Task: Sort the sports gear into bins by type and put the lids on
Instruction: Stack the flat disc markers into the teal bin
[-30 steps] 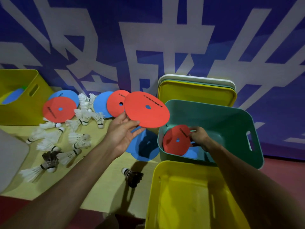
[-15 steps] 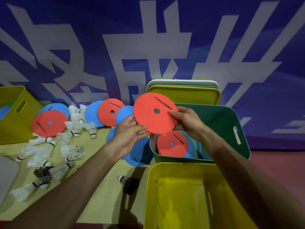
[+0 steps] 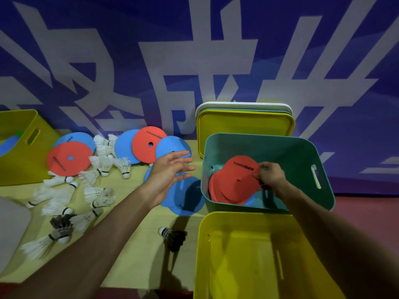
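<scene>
Having released the red disc (image 3: 235,176), the left hand (image 3: 170,174) hung open above blue discs (image 3: 187,200) while the right hand (image 3: 272,178) pinched it into the teal bin (image 3: 280,147), advancing the sorting.

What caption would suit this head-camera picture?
Sorting gear: right hand holds a red disc inside the teal bin while the open left hand hovers over blue discs beside shuttlecocks.
</scene>
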### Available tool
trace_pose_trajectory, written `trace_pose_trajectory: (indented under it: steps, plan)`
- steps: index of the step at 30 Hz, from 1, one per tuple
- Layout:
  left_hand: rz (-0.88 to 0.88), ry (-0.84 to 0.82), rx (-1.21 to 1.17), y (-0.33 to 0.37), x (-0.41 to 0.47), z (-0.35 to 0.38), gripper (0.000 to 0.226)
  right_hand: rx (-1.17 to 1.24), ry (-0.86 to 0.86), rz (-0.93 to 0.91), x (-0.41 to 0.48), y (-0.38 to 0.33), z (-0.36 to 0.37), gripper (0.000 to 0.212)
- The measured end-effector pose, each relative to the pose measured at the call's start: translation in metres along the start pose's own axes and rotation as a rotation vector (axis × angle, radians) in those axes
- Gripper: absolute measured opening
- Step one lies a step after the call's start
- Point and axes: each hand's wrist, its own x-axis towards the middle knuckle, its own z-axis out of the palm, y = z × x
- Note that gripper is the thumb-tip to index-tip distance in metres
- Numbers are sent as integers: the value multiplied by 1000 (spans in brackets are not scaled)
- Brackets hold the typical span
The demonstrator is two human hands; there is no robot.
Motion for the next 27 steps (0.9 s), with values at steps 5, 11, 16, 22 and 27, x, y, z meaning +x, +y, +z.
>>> trace_pose_trajectory:
  steps: [5,11,16,22,27]
  plan:
    - [-3,48,8,-4,-4,-21,29,-178,-85,-34,12,8,24,28]
    - [-2,74,9,-7,-5,-37,26,-328,-113,-42,29,19,34,40]
    - [-9,42,-1,-11,-5,-41,26,-477,-53,-99,7,2,25,43]
    - [-9,46,-11,-8,4,-50,23,-281,87,-269,-17,-33,31,28]
    - [-18,68,1,-10,16,-78,21,-139,159,-450,-58,-85,56,26]
